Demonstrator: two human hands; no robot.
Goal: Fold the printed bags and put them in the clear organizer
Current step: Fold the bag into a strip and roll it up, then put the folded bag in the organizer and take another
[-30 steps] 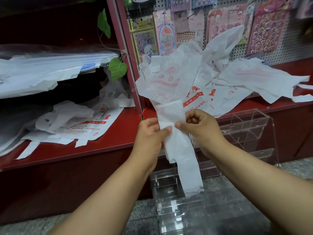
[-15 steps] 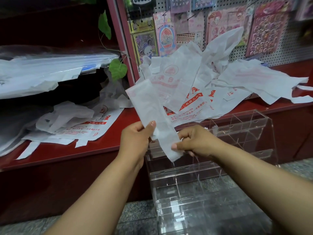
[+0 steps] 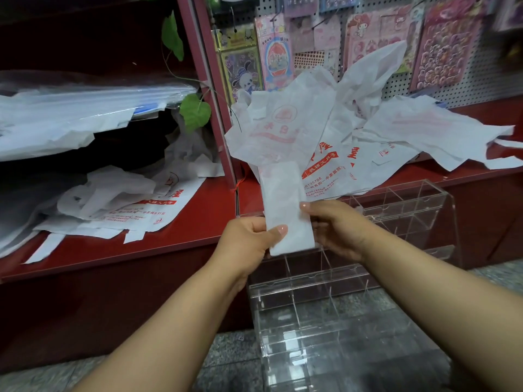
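A white bag folded into a narrow strip stands upright between my hands. My left hand pinches its lower left edge with the thumb on the front. My right hand holds its right edge, thumb against the strip. Right below and behind the strip is the clear organizer, a tiered acrylic rack with several compartments, standing on the floor against the red counter. A pile of loose white bags with red print lies on the counter behind it.
The red counter runs across the view, with a second heap of printed bags on its left part. Clear plastic sheets sit on a shelf at left. A pegboard with sticker packs rises behind. Grey stone floor lies below.
The strip hung long below my hands, then swung up tilted to the left. Now it is shorter and upright, held lower, just above the organizer.
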